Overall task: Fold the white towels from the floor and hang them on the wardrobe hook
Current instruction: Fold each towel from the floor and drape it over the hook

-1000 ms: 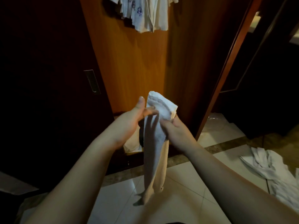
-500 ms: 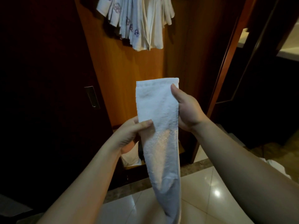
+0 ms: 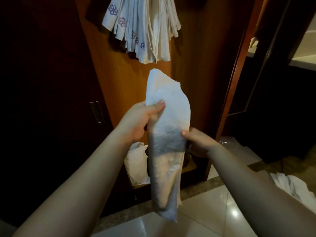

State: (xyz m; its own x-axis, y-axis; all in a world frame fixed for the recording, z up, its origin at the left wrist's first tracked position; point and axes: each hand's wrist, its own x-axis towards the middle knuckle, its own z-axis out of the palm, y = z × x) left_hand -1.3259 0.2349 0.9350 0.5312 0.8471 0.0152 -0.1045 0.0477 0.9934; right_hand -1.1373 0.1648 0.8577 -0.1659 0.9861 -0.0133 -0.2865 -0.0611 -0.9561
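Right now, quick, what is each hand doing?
Left hand: holding the towel, thumb pinching its left edge.
Right hand: holding the towel's right edge, lower down.

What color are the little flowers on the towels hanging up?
Purple, stitched on the white hanging towels. The head view shows them near the top.

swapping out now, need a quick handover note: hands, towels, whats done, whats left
Left hand pinches the folded white towel near its top; right hand grips its right edge lower down. The towel hangs lengthwise in front of the wardrobe.
Done: a bunch of hung towels is already up above.
Left: hang this one, then fold and hang the towels on the floor at right.
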